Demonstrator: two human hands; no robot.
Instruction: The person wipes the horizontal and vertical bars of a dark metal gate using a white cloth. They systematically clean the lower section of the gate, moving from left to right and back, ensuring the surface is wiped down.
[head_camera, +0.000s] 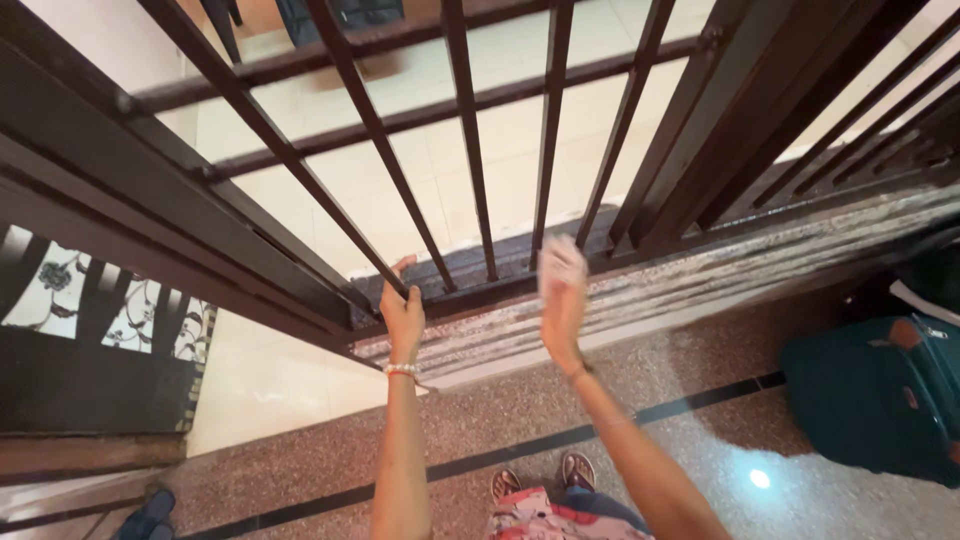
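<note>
Patterned cloth (530, 515) at the person's waist and two sandalled feet (545, 475) sit lowest in view, nearest the lens, on a speckled stone floor (700, 470) crossed by a dark inlaid strip (480, 460). Both forearms reach up and away from there toward a dark metal gate (470, 150) made of slanting bars and cross rails.

Left hand (403, 310), with a beaded bracelet (401, 370) at the wrist, is closed around the foot of one bar (385, 265), thumb up against it. Right hand (562, 300) is raised just beside the next bars, fingers together and pressed on a small pale cloth or pad (558, 262) (blurred, so its kind is hard to tell); whether it touches a bar cannot be told.

Judging by its build, the gate is heavy and rigid, its painted bars smooth and somewhat slick; a single upright bar low down, where the left hand has it, looks like the surest place to grip.

Beyond the hands runs a striped stone threshold (700, 285), then pale tiles (420, 170). Well off to the right of the right hand stands a teal suitcase (880, 395); far to the left of the left hand, a floral panel (60, 290) and a dark sandal (150, 510).
</note>
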